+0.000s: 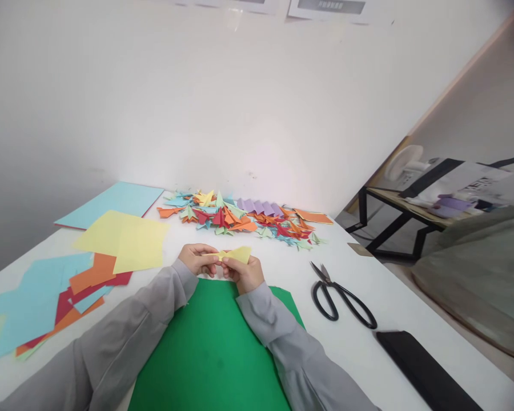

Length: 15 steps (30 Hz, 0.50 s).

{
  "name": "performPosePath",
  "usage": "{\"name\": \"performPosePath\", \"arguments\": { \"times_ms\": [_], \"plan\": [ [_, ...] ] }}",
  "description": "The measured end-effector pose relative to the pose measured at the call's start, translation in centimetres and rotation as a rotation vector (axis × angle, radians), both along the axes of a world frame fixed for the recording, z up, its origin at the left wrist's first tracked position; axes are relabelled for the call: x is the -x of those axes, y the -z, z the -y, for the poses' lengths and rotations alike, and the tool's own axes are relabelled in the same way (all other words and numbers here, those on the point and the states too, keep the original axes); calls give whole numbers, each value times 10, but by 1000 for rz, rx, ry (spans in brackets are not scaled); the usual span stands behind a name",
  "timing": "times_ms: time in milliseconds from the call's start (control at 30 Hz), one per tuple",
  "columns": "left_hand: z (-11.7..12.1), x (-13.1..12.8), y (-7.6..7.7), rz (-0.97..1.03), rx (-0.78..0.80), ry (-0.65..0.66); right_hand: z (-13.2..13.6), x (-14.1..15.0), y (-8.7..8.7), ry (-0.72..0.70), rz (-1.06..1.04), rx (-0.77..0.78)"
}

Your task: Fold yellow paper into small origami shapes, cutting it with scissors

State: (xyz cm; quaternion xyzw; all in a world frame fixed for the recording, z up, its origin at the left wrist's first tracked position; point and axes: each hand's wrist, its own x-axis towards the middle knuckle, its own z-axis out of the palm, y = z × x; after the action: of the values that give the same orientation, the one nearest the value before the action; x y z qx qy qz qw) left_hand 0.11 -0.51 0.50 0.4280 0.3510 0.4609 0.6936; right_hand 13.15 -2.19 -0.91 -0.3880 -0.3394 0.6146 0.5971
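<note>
My left hand [198, 258] and my right hand [244, 273] are close together above the far edge of a green sheet [209, 348] on the white table [355, 342]. Both pinch a small folded yellow paper piece [236, 254] between fingers and thumbs. The fingers of each hand are closed on the paper. Grey sleeves cover both forearms.
A pile of several folded coloured paper shapes [240, 220] lies at the back of the table. Yellow sheets [124, 240], a light blue sheet [111, 202] and mixed coloured sheets [55, 297] lie left. Black scissors [340, 294] and a black flat object [424, 371] lie right. Another table [406, 211] stands beyond.
</note>
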Motion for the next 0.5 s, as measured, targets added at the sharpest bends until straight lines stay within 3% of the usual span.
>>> {"name": "performPosePath", "arguments": {
  "times_ms": [500],
  "plan": [
    [-1,1,1,38,10,35,0,-1,-6,48,-49,42]
  ]
}}
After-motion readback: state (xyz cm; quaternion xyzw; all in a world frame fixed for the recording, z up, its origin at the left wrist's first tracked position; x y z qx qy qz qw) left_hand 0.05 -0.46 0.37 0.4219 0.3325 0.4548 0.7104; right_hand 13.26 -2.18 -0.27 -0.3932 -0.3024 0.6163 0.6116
